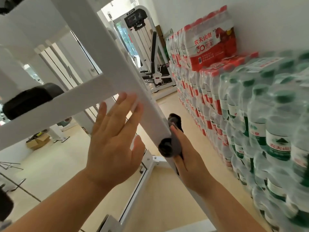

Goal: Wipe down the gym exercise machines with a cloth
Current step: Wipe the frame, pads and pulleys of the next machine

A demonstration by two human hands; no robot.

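Note:
A white machine frame (107,64) fills the upper left, with a slanted beam running down to the right and a cross beam joining it. My left hand (115,136) lies flat and open against the beam where the two meet, fingers spread. My right hand (189,158) presses a dark grey cloth (173,139) onto the right side of the slanted beam, lower down. The cloth wraps round the beam's edge and bunches into dark folds above and below my fingers.
Shrink-wrapped packs of water bottles (250,106) are stacked along the right wall, close to my right arm. A black pad (28,101) sits on the frame at left. Another white weight machine (150,52) stands at the back. A cardboard box (37,141) lies on the beige floor.

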